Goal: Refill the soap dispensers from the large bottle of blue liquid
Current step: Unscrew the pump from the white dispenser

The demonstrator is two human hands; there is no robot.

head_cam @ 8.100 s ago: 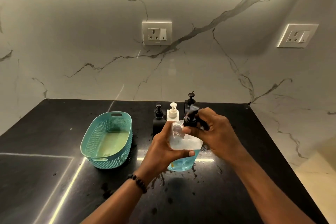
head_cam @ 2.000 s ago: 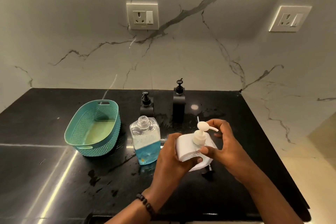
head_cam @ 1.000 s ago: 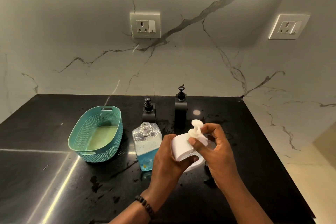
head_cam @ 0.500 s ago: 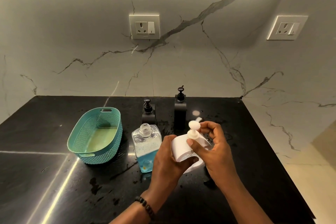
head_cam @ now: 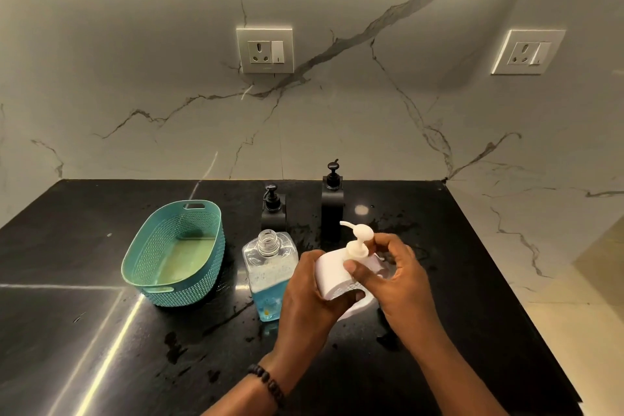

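Two hands hold one white soap dispenser [head_cam: 332, 275] above the black counter [head_cam: 84, 246], near its front centre. Left hand [head_cam: 309, 300]: fingers wrapped around the dispenser body from the left and from below, thumb across the lower front face. Right hand [head_cam: 398, 280]: thumb and fingers pinched around the collar of the white pump head [head_cam: 358, 241]. The dispenser is tilted, its long axis leaning up and away to the right; the pump nozzle points to the left, toward the rear of the counter. A dark bead bracelet [head_cam: 268, 383] sits on the left wrist.

Just left of the left hand stands the large clear bottle [head_cam: 268, 267], upright on the counter, long axis vertical, neck uncapped and facing up. Blue liquid fills only its lower part, with foam above it. Behind it stand two black pump dispensers, both upright with pumps fitted: a shorter one [head_cam: 273, 209] directly behind the bottle, and a taller one [head_cam: 332, 199] to its right, behind the white pump head.

A teal perforated basket [head_cam: 189, 290] rests on the counter, left of the bottle and apart from it. Wet patches mark the counter around the bottles. Two switched wall sockets, one central [head_cam: 265, 50] and one at right [head_cam: 528, 51], are set in the veined marble wall.
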